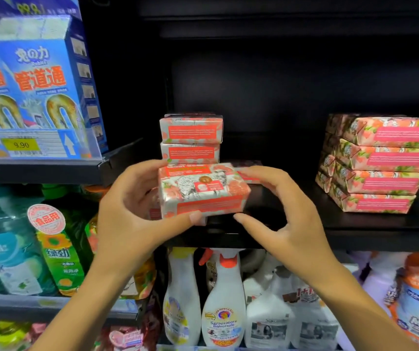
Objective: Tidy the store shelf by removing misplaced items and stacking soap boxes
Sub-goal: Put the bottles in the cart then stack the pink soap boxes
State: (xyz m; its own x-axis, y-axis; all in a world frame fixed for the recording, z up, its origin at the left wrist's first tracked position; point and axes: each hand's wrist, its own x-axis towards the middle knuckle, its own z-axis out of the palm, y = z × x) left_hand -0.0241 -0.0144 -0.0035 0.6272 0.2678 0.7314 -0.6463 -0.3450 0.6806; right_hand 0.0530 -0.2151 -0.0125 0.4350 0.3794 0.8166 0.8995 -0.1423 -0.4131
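A left hand grips a soap box at the centre of the view, in front of a dark shelf. Its thumb presses the box's lower front edge at 6 o'clock, and its fingers curl over the far top edge at 10 o'clock. A right hand cups the box's right end at 3 o'clock. Its fingers curve behind the top corner and its thumb tip sits just beside the lower corner, but whether it touches or grips is unclear.

The box is a small rectangular brick tilted toward the camera. Its glossy white wrap carries coral roses, a line drawing and an orange-red text panel.

At 12 o'clock behind it, a rear stack of matching boxes stands on the shelf. At 3 o'clock, well apart, a right stack of four pink floral boxes lies flat. Tall blue cartons stand at 10 o'clock, and white plastic spray bottles at 6 o'clock.
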